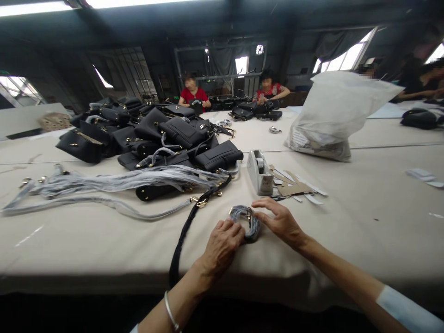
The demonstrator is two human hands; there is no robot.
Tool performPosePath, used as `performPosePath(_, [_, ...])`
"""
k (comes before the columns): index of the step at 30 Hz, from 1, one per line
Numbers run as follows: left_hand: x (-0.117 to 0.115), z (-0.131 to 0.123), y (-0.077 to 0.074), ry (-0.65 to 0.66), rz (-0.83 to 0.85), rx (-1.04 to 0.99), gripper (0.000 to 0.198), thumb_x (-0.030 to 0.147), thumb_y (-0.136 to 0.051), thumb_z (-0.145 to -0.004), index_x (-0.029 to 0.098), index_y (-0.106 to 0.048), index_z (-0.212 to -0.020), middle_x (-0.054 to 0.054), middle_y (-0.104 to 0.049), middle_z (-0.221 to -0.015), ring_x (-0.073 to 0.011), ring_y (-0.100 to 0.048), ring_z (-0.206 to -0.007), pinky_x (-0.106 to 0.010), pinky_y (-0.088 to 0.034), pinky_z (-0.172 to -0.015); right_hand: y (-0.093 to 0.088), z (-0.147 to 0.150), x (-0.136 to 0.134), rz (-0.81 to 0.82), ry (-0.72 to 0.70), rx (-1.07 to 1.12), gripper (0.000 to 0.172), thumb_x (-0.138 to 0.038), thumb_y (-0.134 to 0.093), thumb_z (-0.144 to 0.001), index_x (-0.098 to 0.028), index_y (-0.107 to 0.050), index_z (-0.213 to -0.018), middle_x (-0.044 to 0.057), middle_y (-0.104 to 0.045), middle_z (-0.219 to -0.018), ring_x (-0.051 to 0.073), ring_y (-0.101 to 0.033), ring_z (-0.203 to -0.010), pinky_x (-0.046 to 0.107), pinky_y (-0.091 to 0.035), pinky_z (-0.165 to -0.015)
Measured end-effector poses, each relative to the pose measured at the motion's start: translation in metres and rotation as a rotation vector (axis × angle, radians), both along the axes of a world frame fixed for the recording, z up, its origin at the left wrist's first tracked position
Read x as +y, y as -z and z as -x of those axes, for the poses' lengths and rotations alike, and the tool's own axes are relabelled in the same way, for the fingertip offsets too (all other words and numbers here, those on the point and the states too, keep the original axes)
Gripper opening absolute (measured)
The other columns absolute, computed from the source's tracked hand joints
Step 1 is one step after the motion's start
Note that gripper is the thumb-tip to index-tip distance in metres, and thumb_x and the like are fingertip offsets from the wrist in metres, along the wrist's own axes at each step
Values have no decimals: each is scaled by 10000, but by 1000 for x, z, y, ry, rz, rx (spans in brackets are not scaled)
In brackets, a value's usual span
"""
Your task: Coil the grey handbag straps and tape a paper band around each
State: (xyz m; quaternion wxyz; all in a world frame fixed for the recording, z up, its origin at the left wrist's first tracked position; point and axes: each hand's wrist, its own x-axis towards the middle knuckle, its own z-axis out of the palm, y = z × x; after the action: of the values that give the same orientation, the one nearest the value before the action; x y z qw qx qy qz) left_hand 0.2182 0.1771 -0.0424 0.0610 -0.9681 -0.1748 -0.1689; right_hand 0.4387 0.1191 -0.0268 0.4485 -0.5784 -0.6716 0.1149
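Note:
A bag strap [255, 229] in thin grey-white wrapping lies wound into a ring near the table's front edge, a gold clasp upright inside it. My left hand [224, 240] is closed on the ring's left side, fingers curled and their tips partly hidden. At the ring's upper right is my right hand [280, 222], its fingers stretched out and the thumb apart from them; the thumb is at the ring's edge. To the left, a dark strap [185, 231] with gold clips runs over the front edge. Several wrapped straps [104, 182] lie further left in a long bundle.
Behind the straps is a heap of black handbags [180, 132]. A tape dispenser [260, 175] stands beyond the ring, beside cardboard scraps [294, 187]. A white plastic sack [329, 115] stands further right. People sit working across the table, with another wrapped coil [274, 130] near them.

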Motion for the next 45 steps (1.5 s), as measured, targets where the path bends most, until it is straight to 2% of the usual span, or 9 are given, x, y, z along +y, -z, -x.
performPosePath(5, [4,-4,3,36,43,5,254,199,-514,-974,178,-560,-1224,-58,-675,-1019,-232,-586,-913,-385,-518,-814,5,9,15,111,7,-73,151,-224,-658,-875,-205,-750,-993,81,-703,-1016,237,-626,-1001,420,-494,-957])
performPosePath(11, [8,-6,13,76,55,-127,150,179,-486,-983,183,-630,-1025,-50,-686,-969,-216,-608,-854,-366,-549,-780,8,26,19,154,118,-97,46,-175,-709,-804,-214,-725,-785,33,-659,-950,193,-612,-930,348,-466,-901])
performPosePath(17, [11,-11,11,137,50,-179,137,158,-512,-966,178,-643,-1000,-57,-686,-921,-216,-618,-818,-329,-564,-725,9,38,34,229,353,-48,122,-104,-639,-716,-196,-561,-736,15,-593,-817,205,-567,-811,365,-421,-809])
performPosePath(21, [12,-16,12,108,113,-252,129,137,-527,-948,194,-642,-966,-50,-669,-864,-224,-621,-818,-324,-571,-700,8,35,44,238,321,-20,176,-60,-610,-665,-197,-552,-761,12,-609,-838,195,-559,-823,332,-420,-784])
performPosePath(25, [17,-18,21,104,201,-292,151,118,-522,-931,215,-628,-978,-41,-661,-882,-223,-618,-846,-322,-566,-707,-2,4,37,257,213,20,46,-217,-653,-799,-195,-627,-769,-22,-665,-744,149,-613,-689,241,-461,-630])
performPosePath(27, [19,-18,28,130,208,-320,167,127,-505,-938,219,-621,-1014,-40,-656,-884,-225,-609,-840,-333,-560,-712,-10,-24,31,239,282,15,192,-336,-550,-919,-184,-651,-863,0,-692,-759,161,-642,-689,248,-485,-627])
performPosePath(30, [21,-20,38,147,212,-376,182,150,-456,-964,219,-610,-1033,-44,-647,-880,-229,-592,-835,-345,-548,-721,-22,-73,29,200,497,-57,345,-386,-408,-997,-150,-658,-1004,79,-716,-909,224,-668,-850,319,-508,-763])
performPosePath(34, [20,-20,43,124,227,-397,222,194,-392,-1004,222,-612,-1025,-48,-637,-868,-222,-581,-825,-327,-532,-717,-27,-122,48,274,597,-222,217,-252,-497,-981,-159,-691,-1000,104,-701,-1074,245,-625,-1066,398,-452,-977])
performPosePath(45, [29,-14,35,174,102,-333,193,209,-448,-996,213,-617,-1091,-47,-678,-887,-209,-610,-802,-304,-544,-729,-26,-146,104,649,636,-247,192,-304,-651,-939,-161,-660,-1067,73,-668,-1131,220,-649,-1018,429,-549,-898])
